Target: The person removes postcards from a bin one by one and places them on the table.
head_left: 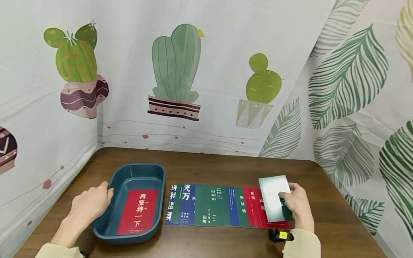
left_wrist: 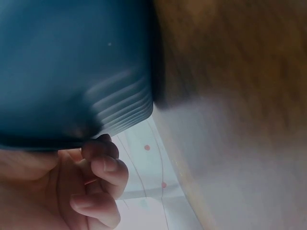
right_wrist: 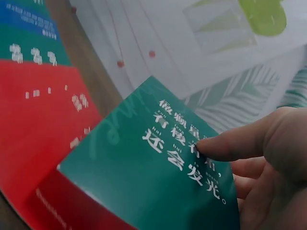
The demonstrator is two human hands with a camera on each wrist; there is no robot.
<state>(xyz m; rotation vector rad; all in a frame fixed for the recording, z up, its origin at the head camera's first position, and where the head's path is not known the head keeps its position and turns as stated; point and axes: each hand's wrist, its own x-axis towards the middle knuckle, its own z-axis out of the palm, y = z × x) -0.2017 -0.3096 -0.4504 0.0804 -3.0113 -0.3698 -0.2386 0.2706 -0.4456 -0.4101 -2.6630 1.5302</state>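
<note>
A blue plastic tray stands at the left of the table, with a red card with white characters lying in it. My left hand grips the tray's left rim, its fingers curled beneath the edge in the left wrist view. On the right, a green card with white characters is pinched between the thumb and fingers of my right hand. In the head view glare whitens much of its face. It is held tilted above the right end of a row of overlapping cards.
The row holds several blue, green and red cards, fanned side by side across the middle of the brown wooden table. A cloth printed with cacti and leaves hangs behind the table and along its sides.
</note>
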